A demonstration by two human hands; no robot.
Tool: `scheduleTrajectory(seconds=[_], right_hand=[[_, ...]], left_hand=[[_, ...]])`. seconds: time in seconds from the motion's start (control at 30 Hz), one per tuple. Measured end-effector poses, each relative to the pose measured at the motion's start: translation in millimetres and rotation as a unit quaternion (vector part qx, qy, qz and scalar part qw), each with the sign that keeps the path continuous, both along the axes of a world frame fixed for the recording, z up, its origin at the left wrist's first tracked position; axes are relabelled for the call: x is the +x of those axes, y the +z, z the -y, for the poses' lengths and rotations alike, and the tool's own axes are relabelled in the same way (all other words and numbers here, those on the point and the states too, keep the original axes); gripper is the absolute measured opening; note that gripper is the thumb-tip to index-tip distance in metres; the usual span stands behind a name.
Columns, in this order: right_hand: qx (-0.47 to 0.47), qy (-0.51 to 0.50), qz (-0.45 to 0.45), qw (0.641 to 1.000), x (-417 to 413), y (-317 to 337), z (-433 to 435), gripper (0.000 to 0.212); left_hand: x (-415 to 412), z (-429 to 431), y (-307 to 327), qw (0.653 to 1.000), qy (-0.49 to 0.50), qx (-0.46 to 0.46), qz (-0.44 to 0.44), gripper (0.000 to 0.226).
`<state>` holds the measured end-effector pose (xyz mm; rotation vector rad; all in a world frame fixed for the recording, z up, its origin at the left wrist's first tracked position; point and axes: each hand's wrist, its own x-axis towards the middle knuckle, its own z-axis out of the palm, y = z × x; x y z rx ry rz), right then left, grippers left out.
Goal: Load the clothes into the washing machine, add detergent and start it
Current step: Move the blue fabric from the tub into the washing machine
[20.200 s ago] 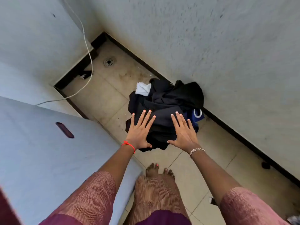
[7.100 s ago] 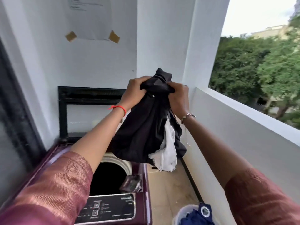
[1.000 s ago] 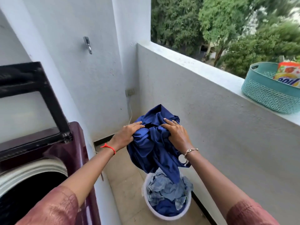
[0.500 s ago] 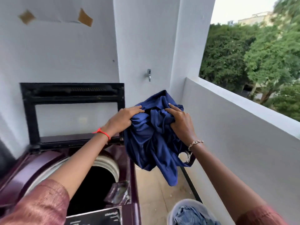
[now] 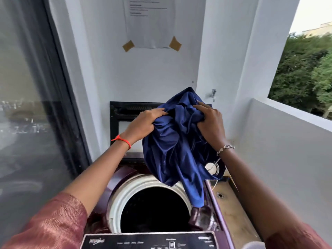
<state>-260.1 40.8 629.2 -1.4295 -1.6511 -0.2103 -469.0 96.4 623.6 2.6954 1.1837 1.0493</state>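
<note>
The left hand and right hand each clutch a fistful of a bunched dark blue satiny garment. It is held above the rear right rim of the white-ringed drum opening of the maroon top-loading washing machine, and a tail of cloth hangs over the right edge. The black-framed lid stands upright against the white wall, under a taped paper sheet. A glass door is on the left and a white balcony parapet on the right.

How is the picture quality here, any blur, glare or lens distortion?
Head view: wide-angle bending makes the walls and glass door lean outward, and the glass carries smeared reflections; head view: the sky is blown out pale, the drum interior near black; head view: the blue garment, left hand and right hand look fairly sharp, the control panel lettering soft.
</note>
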Motion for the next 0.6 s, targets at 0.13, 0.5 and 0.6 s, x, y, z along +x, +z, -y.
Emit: scheduleTrajectory(seconds=[0.13,0.5,0.6], right_hand=[[-0.028,0.013,-0.014,0.999,-32.2,-23.1,-1.9,0.061],[-0.194,0.059,0.011,0.979,-60.6,-154.7,-22.7,0.058],[-0.249,0.070,0.010,0.966,-60.4,-198.3,-33.8,0.059]], left_hand=[[-34.2,0.3,-23.3,1.000,0.008,-0.017,-0.001,0.061],[-68.1,-7.7,-172.1,0.984,0.047,-0.164,-0.046,0.068],[-70.9,-13.2,-215.2,0.975,0.061,-0.199,-0.072,0.070]])
